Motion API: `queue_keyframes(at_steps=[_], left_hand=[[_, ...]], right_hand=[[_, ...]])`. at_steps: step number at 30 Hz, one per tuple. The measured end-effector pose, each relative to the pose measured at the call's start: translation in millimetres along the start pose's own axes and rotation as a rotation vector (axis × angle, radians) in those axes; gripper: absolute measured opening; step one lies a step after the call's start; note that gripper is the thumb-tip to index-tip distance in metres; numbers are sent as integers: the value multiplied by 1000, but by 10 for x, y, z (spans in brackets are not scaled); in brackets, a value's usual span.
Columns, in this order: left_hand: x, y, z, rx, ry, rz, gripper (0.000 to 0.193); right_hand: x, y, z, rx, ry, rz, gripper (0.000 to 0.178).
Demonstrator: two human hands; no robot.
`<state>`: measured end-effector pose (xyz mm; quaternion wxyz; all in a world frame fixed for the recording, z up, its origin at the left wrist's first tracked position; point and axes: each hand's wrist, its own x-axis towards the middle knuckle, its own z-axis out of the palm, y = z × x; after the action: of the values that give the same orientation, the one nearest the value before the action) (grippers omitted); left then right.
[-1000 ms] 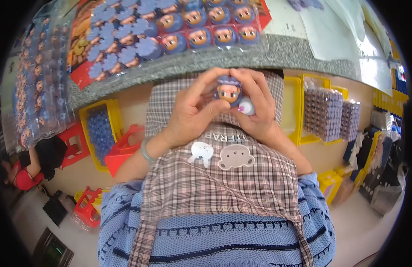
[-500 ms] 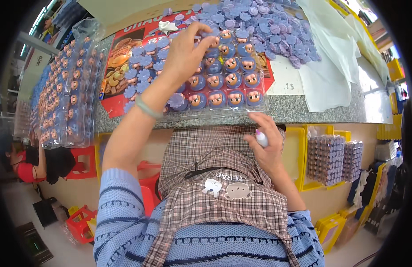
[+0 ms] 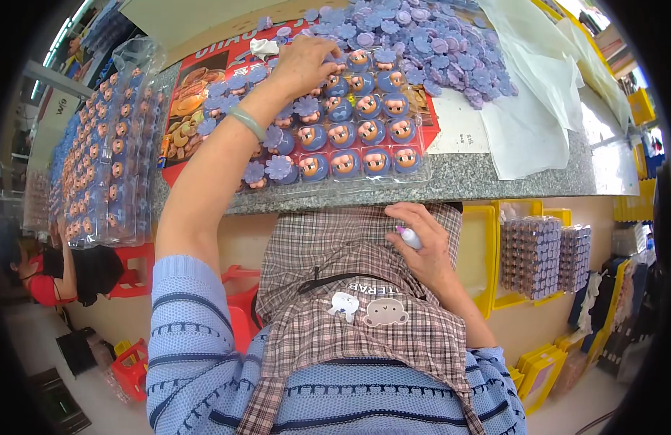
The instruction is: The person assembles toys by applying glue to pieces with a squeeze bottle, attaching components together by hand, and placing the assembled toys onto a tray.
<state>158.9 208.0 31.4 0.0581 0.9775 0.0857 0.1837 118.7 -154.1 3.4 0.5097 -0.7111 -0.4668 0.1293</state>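
Left fingers [image 3: 322,48] partly hidden (contact unclear), flower pile [image 3: 441,47] cropped above

My feed puts the tray [image 3: 393,176] atop a panel [image 3: 198,90] on the counter [image 3: 466,170] — flower pieces [image 3: 455,54] heaped behind it rightward, other trays [image 3: 107,152] to its left, sheets [image 3: 538,109] right, 2 stacks [image 3: 530,257] below the counter, rightward.

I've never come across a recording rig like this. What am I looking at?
No robot here, just a person's two bare hands. A wide fisheye camera on that person's head looks down, so straight edges bend near the rim. On the speckled grey counter is a clear tray of small blue figures with faces; beyond it lies a heap of bluish-purple flower-shaped pieces. The right hand holds a small white bottle. The left hand is over the tray; its grip is unclear.
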Motion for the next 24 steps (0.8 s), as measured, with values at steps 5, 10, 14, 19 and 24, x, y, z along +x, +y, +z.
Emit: queue_keyframes(at_steps=[5, 10, 14, 19, 24], left_hand=[[-50, -180, -16, -86, 88, 41, 27], [-21, -150, 12, 9, 156, 57, 29], [136, 137, 189, 75, 205, 58, 30], [269, 271, 259, 28, 11, -12, 32], [273, 270, 195, 2, -47, -22, 33]], right_hand=[[-10, 4, -14, -5, -8, 20, 38], [-13, 17, -10, -5, -21, 20, 37], [-15, 32, 11, 8, -28, 21, 35], [-6, 25, -11, 0, -17, 21, 34], [-44, 82, -59, 70, -9, 113, 33]])
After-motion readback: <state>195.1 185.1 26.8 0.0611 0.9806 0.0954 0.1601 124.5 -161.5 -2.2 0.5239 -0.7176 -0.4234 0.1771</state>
